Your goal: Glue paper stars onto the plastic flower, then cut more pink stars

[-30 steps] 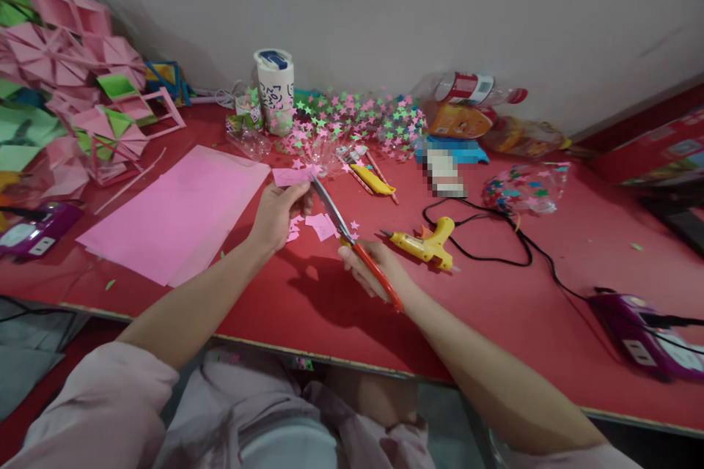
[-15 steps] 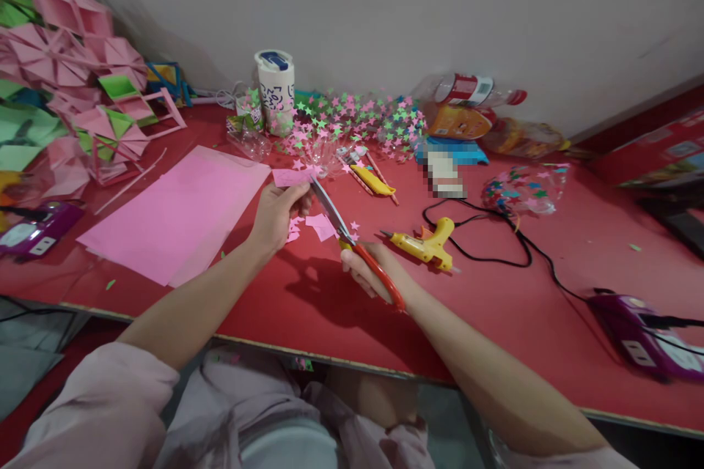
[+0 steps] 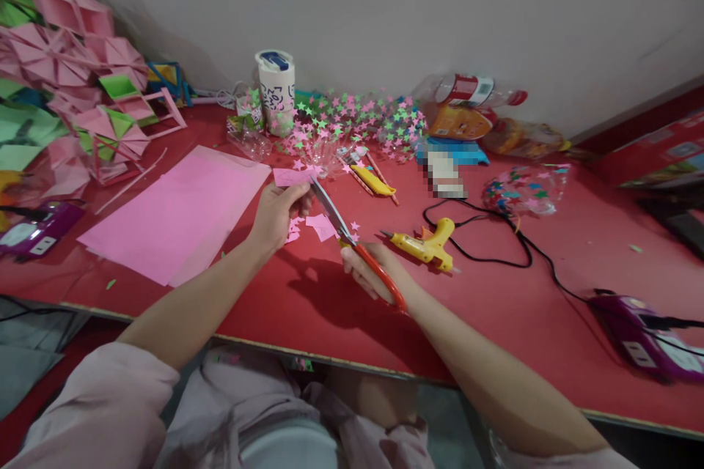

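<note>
My left hand (image 3: 279,214) pinches a small piece of pink paper (image 3: 290,176) between thumb and fingers above the table. Wrapped round the red handles of a pair of scissors (image 3: 342,229) is my right hand (image 3: 374,269). The scissor blades point up and to the left, their tips at the right end of the pink piece. Below the blades, pink paper scraps (image 3: 322,227) and a few small stars lie on the red table (image 3: 324,315). Large pink sheets (image 3: 176,216) lie left of my left hand.
A yellow glue gun (image 3: 423,244) with a black cord lies to the right. Behind stand a white tumbler (image 3: 276,91) and star-decorated clear plastic (image 3: 357,117). A yellow cutter (image 3: 374,181) and pencils lie in front. Folded paper models (image 3: 82,66) pile up at left; a purple power strip (image 3: 643,333) sits at right.
</note>
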The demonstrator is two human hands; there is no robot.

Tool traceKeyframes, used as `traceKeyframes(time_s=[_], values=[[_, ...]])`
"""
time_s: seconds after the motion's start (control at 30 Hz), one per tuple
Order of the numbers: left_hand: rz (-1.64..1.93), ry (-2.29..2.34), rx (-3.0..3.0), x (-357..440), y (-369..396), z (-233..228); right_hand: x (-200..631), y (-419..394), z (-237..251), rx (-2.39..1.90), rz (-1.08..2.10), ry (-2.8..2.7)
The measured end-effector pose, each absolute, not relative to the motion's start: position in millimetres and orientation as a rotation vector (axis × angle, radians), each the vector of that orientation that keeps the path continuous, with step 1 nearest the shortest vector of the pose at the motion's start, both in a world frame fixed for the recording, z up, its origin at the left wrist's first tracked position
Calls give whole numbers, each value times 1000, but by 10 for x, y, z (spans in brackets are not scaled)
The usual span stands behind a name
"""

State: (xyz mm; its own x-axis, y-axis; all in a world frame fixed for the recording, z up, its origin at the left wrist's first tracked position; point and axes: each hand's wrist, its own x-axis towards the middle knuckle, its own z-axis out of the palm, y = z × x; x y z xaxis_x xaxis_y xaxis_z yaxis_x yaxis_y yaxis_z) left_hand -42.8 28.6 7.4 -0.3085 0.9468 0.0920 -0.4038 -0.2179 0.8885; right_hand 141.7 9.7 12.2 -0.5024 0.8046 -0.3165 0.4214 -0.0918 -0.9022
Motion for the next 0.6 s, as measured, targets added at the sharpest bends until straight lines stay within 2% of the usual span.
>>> traceKeyframes(time_s=[0.6], values=[[1672, 940, 809, -449, 296, 92, 1444, 107, 134, -1300, 1600, -1965]])
